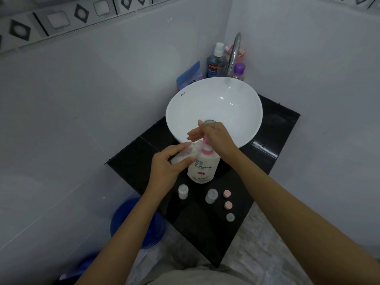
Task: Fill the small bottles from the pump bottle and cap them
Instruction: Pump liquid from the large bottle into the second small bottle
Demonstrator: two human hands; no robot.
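Note:
A white pump bottle with a pink pump head stands on the black counter in front of the basin. My right hand lies on top of the pump head, fingers stretched out. My left hand grips a small clear bottle, tilted, with its mouth up against the pump's spout. Two more small clear bottles stand uncapped nearer to me. To their right lie two pink caps and a grey cap.
A white basin sits behind the pump bottle, with a chrome tap over it. Mouthwash, a purple-capped bottle and a blue pouch crowd the back corner. A blue bucket stands on the floor at the left.

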